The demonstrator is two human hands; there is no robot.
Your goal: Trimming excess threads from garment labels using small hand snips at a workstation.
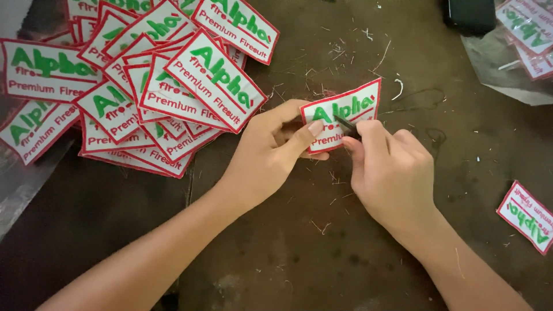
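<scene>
Plainly, the head camera looks straight down on a dark, worn table (322, 253) littered with short bits of cut thread (345, 55). The left hand (271, 152) is closed on a white cloth patch (357, 106) with a red border and green and red stitched lettering; the thumb presses across the patch's lower left part while the other fingers curl underneath, so the patch is held flat and a little tilted, its upper right corner raised toward the far side. That hold seems meant to keep the cloth taut and steady. The right hand (391, 173) is pinched shut on a small dark tool (347, 125) — thin and pointed, probably thread snips, though its blades are too small to make out — and the tip rests on the patch's face near the middle, just beside the left thumb.

At the upper left lies a loose heap of matching patches (167, 86), fanned and overlapping, its nearest edge close to the left hand but apart from it. One more patch (527, 216) lies alone at the right edge, well apart from both hands. A clear plastic bag (518, 57) with more patches sits at the upper right corner, and a dark object (469, 14) shows at the top edge. Between the forearms and toward the near edge the table is bare — open room for both wrists to turn.
</scene>
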